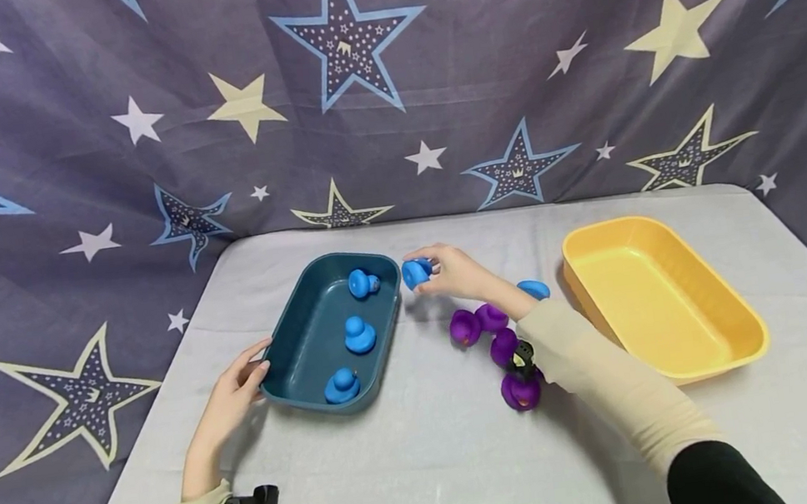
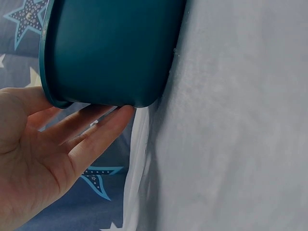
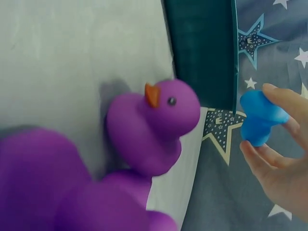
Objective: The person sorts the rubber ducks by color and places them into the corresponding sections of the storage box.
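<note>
My right hand (image 1: 457,274) pinches a blue rubber duck (image 1: 415,273) between thumb and fingers, just outside the right rim of the dark teal tub (image 1: 301,342). In the right wrist view this blue duck (image 3: 262,115) lies tipped between the fingertips. Three other blue ducks sit inside the tub along its right side, one of them the middle duck (image 1: 359,335). My left hand (image 1: 231,397) rests at the tub's left near corner. Its fingers (image 2: 103,132) lie fairly straight against the outer wall in the left wrist view.
Several purple rubber ducks (image 1: 465,328) cluster on the white-covered table (image 1: 415,469), left of and under my right forearm. Another blue duck (image 1: 533,290) is partly hidden behind that forearm. A yellow tub (image 1: 641,281) stands at right. A star-patterned curtain (image 1: 390,144) hangs behind.
</note>
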### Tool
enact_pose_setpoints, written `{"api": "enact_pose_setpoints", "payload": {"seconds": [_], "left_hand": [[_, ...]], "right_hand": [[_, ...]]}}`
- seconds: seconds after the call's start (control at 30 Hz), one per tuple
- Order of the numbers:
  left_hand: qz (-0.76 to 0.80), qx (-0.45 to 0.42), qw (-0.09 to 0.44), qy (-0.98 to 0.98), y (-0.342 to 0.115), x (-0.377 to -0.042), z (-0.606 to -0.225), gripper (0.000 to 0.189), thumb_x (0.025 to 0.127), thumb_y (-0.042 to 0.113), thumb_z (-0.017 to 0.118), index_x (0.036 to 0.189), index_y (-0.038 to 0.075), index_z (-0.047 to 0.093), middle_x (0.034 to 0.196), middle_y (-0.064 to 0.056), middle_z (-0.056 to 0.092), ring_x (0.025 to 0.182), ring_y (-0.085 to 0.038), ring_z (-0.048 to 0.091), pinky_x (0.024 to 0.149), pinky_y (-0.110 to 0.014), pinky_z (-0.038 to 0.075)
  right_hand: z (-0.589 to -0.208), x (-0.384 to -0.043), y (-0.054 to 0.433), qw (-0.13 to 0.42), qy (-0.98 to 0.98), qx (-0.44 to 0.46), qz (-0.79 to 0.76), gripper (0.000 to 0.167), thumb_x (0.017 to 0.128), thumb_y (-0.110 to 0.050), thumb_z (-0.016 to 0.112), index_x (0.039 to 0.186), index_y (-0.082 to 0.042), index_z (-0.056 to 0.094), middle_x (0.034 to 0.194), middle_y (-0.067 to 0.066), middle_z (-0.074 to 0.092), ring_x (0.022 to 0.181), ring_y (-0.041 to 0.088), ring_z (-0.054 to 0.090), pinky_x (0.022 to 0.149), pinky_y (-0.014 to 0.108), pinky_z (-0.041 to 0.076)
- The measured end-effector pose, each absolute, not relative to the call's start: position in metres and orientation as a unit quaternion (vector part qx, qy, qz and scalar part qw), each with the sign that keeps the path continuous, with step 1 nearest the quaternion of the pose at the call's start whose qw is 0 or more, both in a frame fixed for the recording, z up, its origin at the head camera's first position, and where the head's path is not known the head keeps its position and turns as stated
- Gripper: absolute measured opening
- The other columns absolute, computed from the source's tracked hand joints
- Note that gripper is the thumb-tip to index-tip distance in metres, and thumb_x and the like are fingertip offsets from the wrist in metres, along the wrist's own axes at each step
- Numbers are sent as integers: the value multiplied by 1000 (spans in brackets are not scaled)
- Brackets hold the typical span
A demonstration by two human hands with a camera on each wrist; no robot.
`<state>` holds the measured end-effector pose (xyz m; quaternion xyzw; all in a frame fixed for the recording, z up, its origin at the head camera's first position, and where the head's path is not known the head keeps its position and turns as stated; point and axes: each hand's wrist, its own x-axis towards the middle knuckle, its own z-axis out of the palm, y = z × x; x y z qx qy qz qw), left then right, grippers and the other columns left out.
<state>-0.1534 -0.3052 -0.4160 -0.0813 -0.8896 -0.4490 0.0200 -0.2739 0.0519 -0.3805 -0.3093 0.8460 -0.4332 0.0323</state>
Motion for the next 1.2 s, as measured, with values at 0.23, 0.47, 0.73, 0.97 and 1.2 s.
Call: {"api": "enact_pose_setpoints", "payload": {"seconds": [0.23, 0.47, 0.73, 0.97, 1.2], "left_hand": [[-449, -79, 19, -890, -305, -153, -416, 40, 94, 17, 44, 130, 2, 40, 106, -28, 56, 86, -10, 56, 63, -22, 48], [-451, -78, 15, -889, -306, -153, -417, 40, 94, 17, 44, 131, 2, 40, 106, -28, 56, 85, -11, 57, 64, -22, 48], [-454, -81, 22, -887, -305, -153, -417, 40, 94, 17, 44, 129, -1, 40, 105, -29, 56, 85, -9, 57, 63, -22, 48], [-456, -74, 18, -887, -304, -153, -417, 40, 94, 18, 44, 130, 2, 41, 106, -28, 56, 85, -10, 57, 64, -22, 48], [-449, -73, 18, -890, -304, -152, -416, 40, 94, 19, 44, 130, 2, 40, 105, -27, 57, 85, -12, 57, 64, -25, 49]], "right_hand": [[-379, -271, 41, 23, 844, -319, -430, 51, 72, -5, 69, 119, 2, 53, 116, 20, 52, 102, 30, 50, 85, 38, 44], [-378, -269, 31, 25, 841, -320, -434, 52, 71, -6, 70, 120, 0, 53, 119, 20, 50, 104, 30, 50, 86, 39, 43], [-379, -267, 18, 35, 838, -330, -433, 51, 72, -9, 71, 120, -1, 54, 120, 19, 50, 102, 29, 51, 86, 38, 44], [-379, -262, 7, 42, 836, -334, -433, 50, 72, -9, 71, 119, -2, 55, 115, 17, 54, 92, 24, 53, 80, 33, 46], [-377, -257, -4, 64, 843, -331, -418, 50, 75, -12, 70, 121, -5, 54, 117, 18, 49, 99, 25, 52, 81, 26, 45]]}}
